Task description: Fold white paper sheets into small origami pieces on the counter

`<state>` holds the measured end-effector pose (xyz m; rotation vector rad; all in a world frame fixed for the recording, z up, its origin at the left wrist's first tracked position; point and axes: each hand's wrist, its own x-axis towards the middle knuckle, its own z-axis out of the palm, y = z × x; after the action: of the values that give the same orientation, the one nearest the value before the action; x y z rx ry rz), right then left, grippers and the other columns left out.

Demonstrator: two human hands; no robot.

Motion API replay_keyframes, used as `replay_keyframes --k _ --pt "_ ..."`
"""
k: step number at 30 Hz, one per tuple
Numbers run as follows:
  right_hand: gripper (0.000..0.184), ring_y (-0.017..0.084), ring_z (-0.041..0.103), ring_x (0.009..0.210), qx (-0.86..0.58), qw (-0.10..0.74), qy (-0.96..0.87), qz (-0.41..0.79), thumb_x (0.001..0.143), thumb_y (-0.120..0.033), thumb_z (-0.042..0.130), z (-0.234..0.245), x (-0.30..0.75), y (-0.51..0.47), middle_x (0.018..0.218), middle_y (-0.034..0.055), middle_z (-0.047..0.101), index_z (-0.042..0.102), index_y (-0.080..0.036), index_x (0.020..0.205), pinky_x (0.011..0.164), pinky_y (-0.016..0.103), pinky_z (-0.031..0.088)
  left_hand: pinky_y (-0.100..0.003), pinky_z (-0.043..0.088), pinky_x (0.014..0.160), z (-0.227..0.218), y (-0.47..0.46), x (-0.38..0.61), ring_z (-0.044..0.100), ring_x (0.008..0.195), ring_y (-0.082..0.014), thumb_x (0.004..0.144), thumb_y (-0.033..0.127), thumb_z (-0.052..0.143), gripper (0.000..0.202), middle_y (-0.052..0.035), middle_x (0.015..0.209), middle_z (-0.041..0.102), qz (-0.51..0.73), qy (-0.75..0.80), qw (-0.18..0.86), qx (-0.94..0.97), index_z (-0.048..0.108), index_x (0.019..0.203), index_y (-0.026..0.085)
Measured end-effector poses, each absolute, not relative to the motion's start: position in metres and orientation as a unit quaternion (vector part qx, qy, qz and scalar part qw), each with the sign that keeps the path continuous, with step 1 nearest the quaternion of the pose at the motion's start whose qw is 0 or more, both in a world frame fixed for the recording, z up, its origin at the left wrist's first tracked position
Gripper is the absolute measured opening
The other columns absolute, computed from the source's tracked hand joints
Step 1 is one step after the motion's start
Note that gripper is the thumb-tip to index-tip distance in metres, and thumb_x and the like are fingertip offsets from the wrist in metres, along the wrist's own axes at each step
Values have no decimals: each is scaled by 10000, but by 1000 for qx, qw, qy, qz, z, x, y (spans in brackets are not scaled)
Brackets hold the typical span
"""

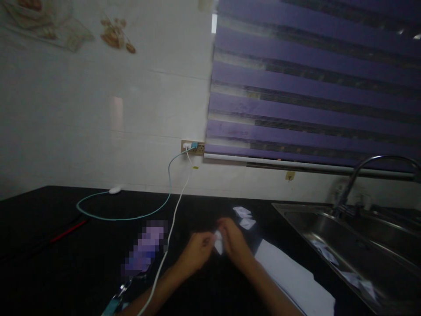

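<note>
A small piece of folded white paper (219, 244) is held upright between my two hands, above the black countertop. My left hand (201, 248) grips its left side with curled fingers. On the other side, my right hand (232, 239) closes around the paper, its fingers bent over the top. Just beyond my right hand lie several folded paper pieces (247, 224). A stack of white paper sheets (292, 276) rests by my right forearm. The finer folds of the held piece are blurred.
A metal sink (296, 219) with a curved faucet (353, 180) is at the right, with folded papers (358, 283) along its near edge. A white cable (174, 224) crosses my left forearm. At the left are a pixelated purple phone-like object (144, 250) and a teal cable (131, 218).
</note>
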<state>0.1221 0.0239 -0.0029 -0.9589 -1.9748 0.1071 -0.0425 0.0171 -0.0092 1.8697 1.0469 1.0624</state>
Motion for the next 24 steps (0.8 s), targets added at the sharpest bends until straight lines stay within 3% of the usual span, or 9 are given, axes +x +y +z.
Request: replay_keyframes --k 10,16,19,24 --pt "189 219 570 920 -405 471 -783 36 931 -188 372 -4 117 24 954 112 585 544 -174 1009 824 363 470 -234 305 475 -13 20 -42 473 495 -134 904 501 360 490 -5 545 525 423 431 322 729 555 615 156" --pt "166 208 565 829 -439 495 -747 62 909 -215 404 -2 111 23 871 89 590 562 -166 922 766 350 456 -221 303 497 -8 16 -38 508 528 -128 912 412 372 454 -7 567 566 442 443 277 729 593 627 137" --pt "166 203 590 843 -475 550 -667 166 870 -313 511 2 108 21 908 73 610 546 -175 957 773 340 463 -215 294 499 -5 16 -38 496 514 -117 904 378 390 433 0 549 559 459 458 247 720 588 605 135" --pt "530 208 648 736 -460 590 -480 458 665 -441 743 5 101 17 877 57 666 511 -180 1064 642 305 505 -209 291 490 -4 17 -40 494 503 -109 912 367 394 409 3 560 567 477 461 227 713 586 627 145"
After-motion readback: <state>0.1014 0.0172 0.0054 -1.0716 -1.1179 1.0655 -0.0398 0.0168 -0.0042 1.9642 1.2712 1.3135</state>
